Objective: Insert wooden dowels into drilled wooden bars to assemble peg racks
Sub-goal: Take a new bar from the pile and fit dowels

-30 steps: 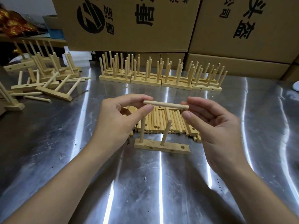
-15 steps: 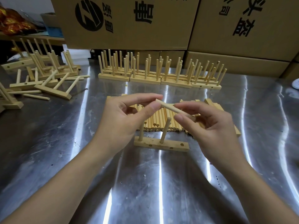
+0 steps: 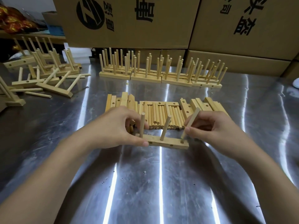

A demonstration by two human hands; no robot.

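1. Dowel (image 3: 194,115) is no longer lying level between both hands above the bar (image 3: 168,141). It is standing steeply tilted, top leaning right, with its lower tip coming down at the bar's right-end hole.
2. Right hand (image 3: 215,128) is pinching the dowel low on the shaft, thumb and fingers curled round it.
3. Left hand (image 3: 116,126) is off the dowel and is clamping the bar's left end, thumb on the front face and fingers behind.
4. Two pegs (image 3: 142,125) are already standing in the left and middle holes. The bar is lying on the table (image 3: 145,183), just in front of the pile (image 3: 161,115) of loose stock.
5. I'm reading this as turning-over giving way to seating, with the last top hole being filled. I cannot tell whether the tip is in yet.
6. Next move, as I'm judging it: straightening the dowel, then pressing down while the bar is braced.
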